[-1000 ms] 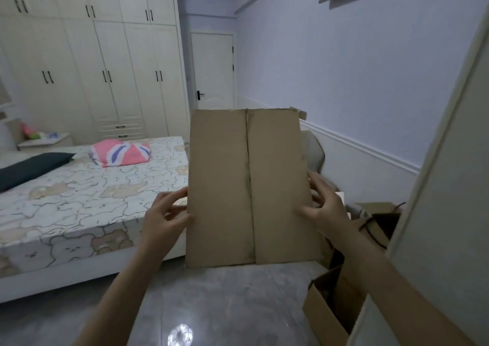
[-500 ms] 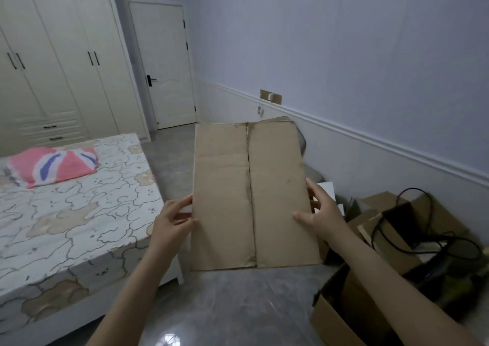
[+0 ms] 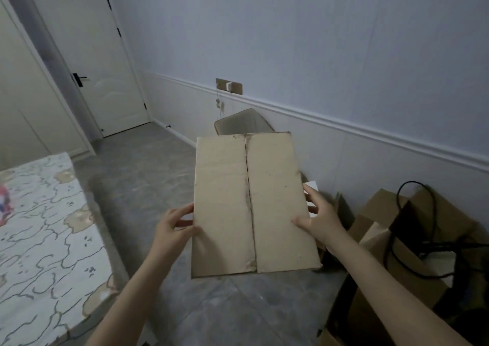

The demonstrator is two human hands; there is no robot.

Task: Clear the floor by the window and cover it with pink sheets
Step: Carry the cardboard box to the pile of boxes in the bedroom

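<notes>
We held a flattened cardboard box point(image 3: 251, 202) in front of us, above the grey floor point(image 3: 148, 176), with both hands. The box was nearly upright, and a dark seam ran down its middle from the top edge to the bottom edge.

Our left hand point(image 3: 174, 226) gripped the left edge of the box, about two thirds of the way down. Its fingers point(image 3: 182, 212) were curled only a little, in a narrow pinch: the thumb pressed on the front face near the edge, and the other fingers went behind the cardboard, so we could not see their tips.

Our right hand point(image 3: 321, 220) gripped the right edge of the box at almost the same height. Here the thumb lay flat on the front face and pointed toward the seam. The other fingers point(image 3: 311, 191) were spread a bit more widely along the edge and wrapped behind it.

To the left of the box was a bed point(image 3: 45, 234) with a patterned sheet. To the right of the box, low by the wall, stood open cardboard boxes point(image 3: 397, 263) with a black cable point(image 3: 394, 242) lying over them. Just behind the top edge of the box we saw the rounded back of a chair point(image 3: 243, 120), and far behind on the left a white door point(image 3: 87, 54), closed.
</notes>
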